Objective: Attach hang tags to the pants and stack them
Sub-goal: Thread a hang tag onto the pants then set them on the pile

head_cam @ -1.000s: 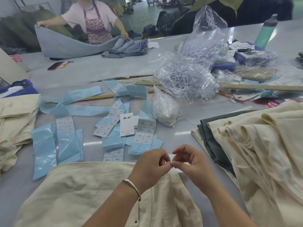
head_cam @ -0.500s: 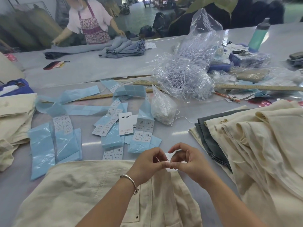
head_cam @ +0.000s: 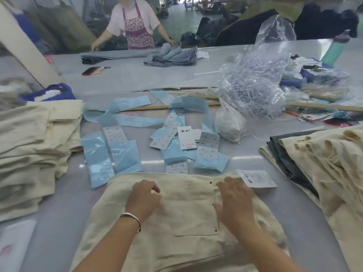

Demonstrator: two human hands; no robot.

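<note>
A: Head view. Cream pants (head_cam: 182,213) lie flat at the counter's near edge, waistband toward the far edge, legs running back toward the person.

B: And the hands?

A: Left hand (head_cam: 144,197) rests on the cloth left of middle, fingers loosely curled, holding nothing that I can see. Right hand (head_cam: 233,201) lies flatter on the waistband end, fingers relaxed, gripping nothing.

B: The hang tag (head_cam: 257,178)?

A: Off the waistband's right corner, just beyond the right hand's fingertips.

B: So stacking looks next?

A: I'd judge so. The cream stack (head_cam: 33,154) sits at the counter's left edge, so the left hand is nearer.
</note>
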